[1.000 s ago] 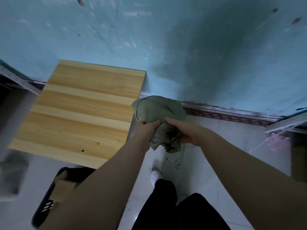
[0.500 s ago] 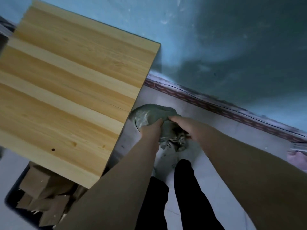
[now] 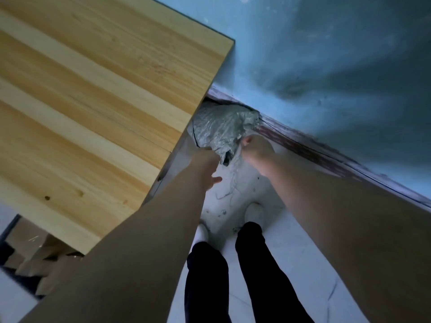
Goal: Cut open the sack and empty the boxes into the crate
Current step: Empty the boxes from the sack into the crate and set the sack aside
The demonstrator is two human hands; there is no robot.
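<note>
Left hand (image 3: 206, 163), right hand (image 3: 255, 149) against sack (image 3: 221, 127) (grips hidden), between table edge (image 3: 186, 117) and wall (image 3: 326, 54); open floor (image 3: 291, 252) nearer.

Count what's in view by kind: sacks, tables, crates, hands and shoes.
Sack: 1
Table: 1
Crate: 1
Hands: 2, left hand and right hand
Shoes: 2, left shoe and right shoe
Total: 7
</note>
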